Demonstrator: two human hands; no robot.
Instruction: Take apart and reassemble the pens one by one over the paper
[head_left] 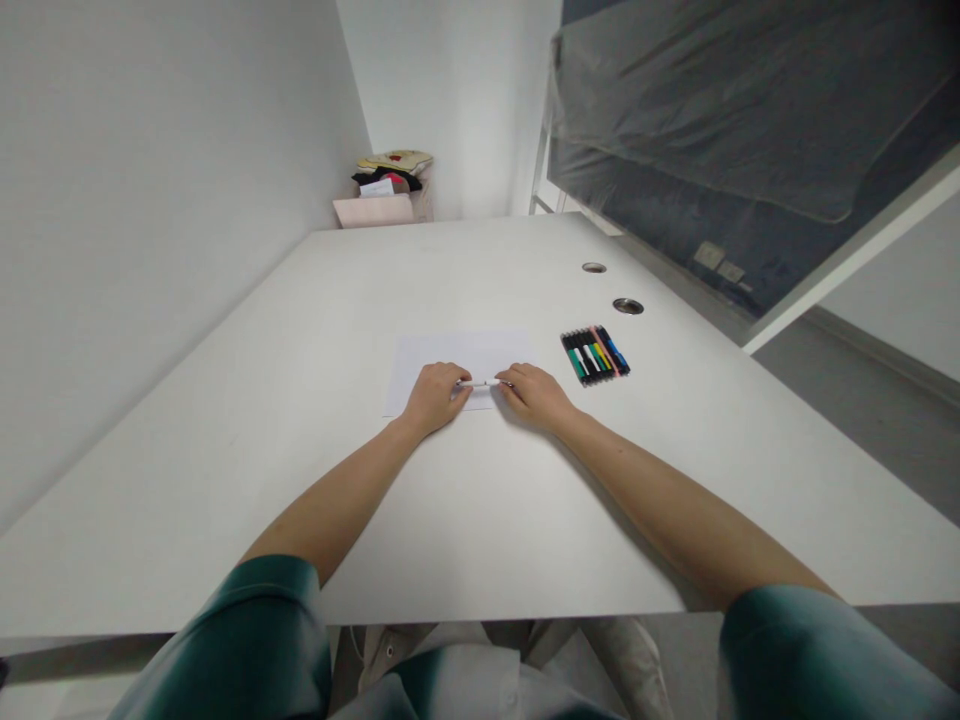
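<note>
A slim white pen (pixel 481 383) lies level between my two hands, just above or on a sheet of white paper (pixel 420 350). My left hand (pixel 437 395) pinches its left end. My right hand (pixel 532 393) has its fingers closed on the right end, where a dark tip shows. Both hands rest low over the near part of the paper. To the right of my right hand lies a row of several pens (pixel 595 355), black with green, white, yellow, pink and blue parts.
The white table (pixel 315 300) runs along a wall at left. Two round metal-rimmed holes (pixel 628 306) sit near its right edge. At the far end stands a pale pink box (pixel 375 210) with cloth and papers. A dark cloth panel (pixel 712 150) hangs beyond the right edge.
</note>
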